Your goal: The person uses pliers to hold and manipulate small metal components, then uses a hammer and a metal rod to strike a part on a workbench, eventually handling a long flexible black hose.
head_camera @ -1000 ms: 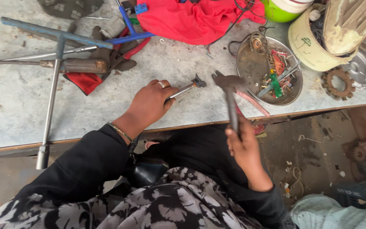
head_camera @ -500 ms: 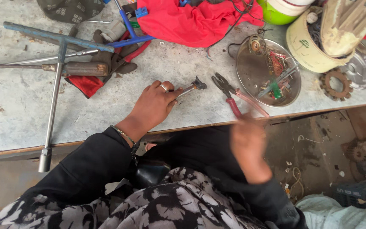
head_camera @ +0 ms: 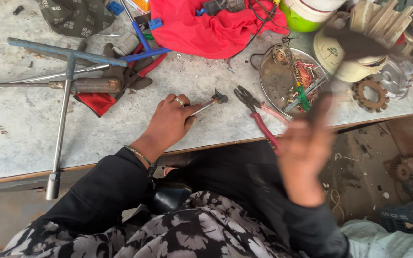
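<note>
In the head view, a small metal tool with a thin shaft and dark head [head_camera: 210, 102] is pinched between the fingers of the left hand [head_camera: 169, 122] and lies on the grey scuffed stone worktop [head_camera: 20, 143]; it is best kept pressed flat so it cannot roll. The right hand [head_camera: 307, 157] is blurred above the red-handled pliers [head_camera: 259, 117], its fingers unreadable. A round metal tray of small parts [head_camera: 271, 81], a red cloth [head_camera: 206, 28] and a steel cross wrench [head_camera: 65, 95] are spread across the cluttered bench, with a littered dirt floor seen beyond its edge.

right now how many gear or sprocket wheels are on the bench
1 clearly: a rusty toothed sprocket at the bench's right edge, beside the cream bucket. More may be hidden in the round metal tray or behind the blurred right hand.
</note>
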